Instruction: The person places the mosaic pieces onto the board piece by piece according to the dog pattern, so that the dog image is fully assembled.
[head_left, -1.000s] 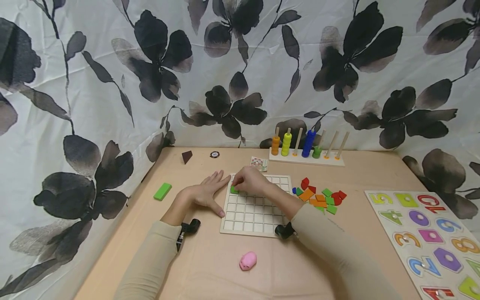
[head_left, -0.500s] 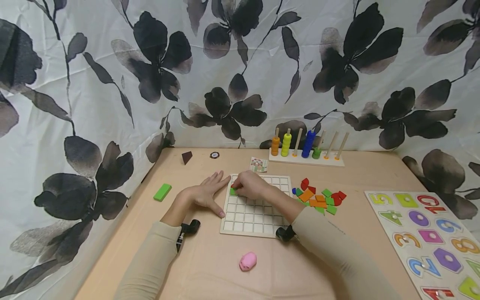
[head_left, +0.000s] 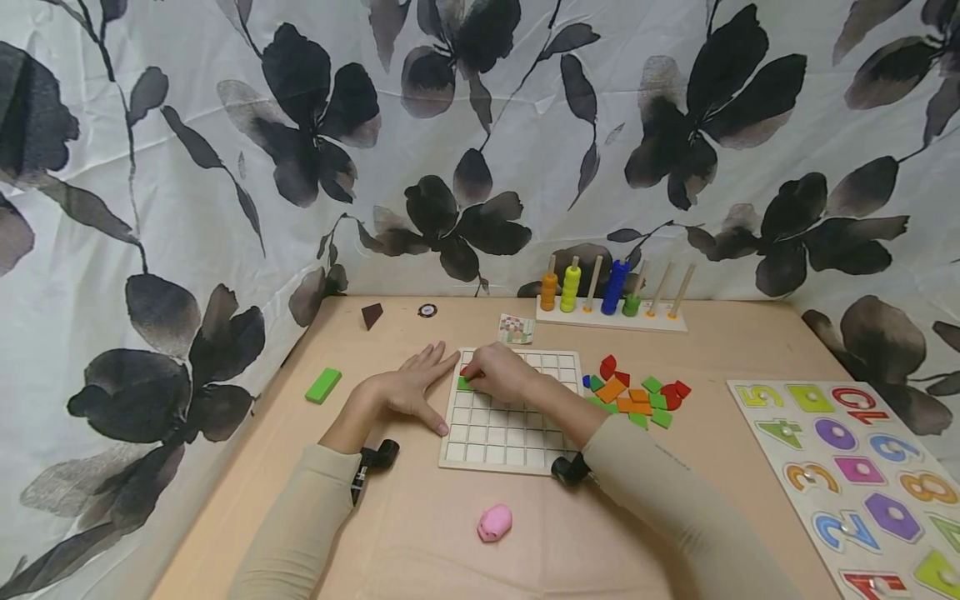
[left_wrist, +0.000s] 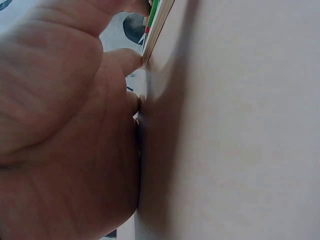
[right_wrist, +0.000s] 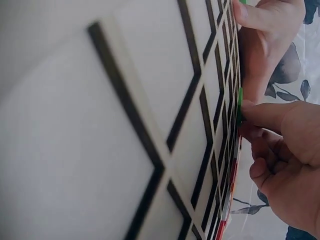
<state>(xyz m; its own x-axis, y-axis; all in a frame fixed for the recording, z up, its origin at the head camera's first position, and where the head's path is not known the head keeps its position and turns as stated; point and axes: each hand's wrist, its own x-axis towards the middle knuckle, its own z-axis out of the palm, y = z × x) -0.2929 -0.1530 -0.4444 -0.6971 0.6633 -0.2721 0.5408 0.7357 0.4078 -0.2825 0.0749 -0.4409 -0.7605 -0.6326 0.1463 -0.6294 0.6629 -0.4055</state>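
Observation:
A white grid board [head_left: 480, 450] with raised cell lines lies on the table. Over its upper left corner, my right hand [head_left: 501, 372] has its fingers bent down at a green square tile [head_left: 465, 384]. In the right wrist view the thumb and fingertips pinch this green tile [right_wrist: 240, 102] low at the grid. A red tile [head_left: 463, 371] shows just behind it, and more red pieces [right_wrist: 234, 172] line the board's far side. My left hand [head_left: 411, 390] rests spread on the table, forefinger and thumb reaching the board's left edge. The right hand hides part of the board.
Loose red, orange, green and blue tiles [head_left: 634, 403] lie right of the board. Behind it are a small pattern card [head_left: 516, 328] and a peg stand [head_left: 611, 317]. A green block [head_left: 324, 386], pink toy [head_left: 495, 522] and number puzzle [head_left: 847, 467] lie around.
My right hand has drawn slightly down and the green tile has shifted slightly left and down. The red tile behind it has come into sight. The left hand keeps its place.

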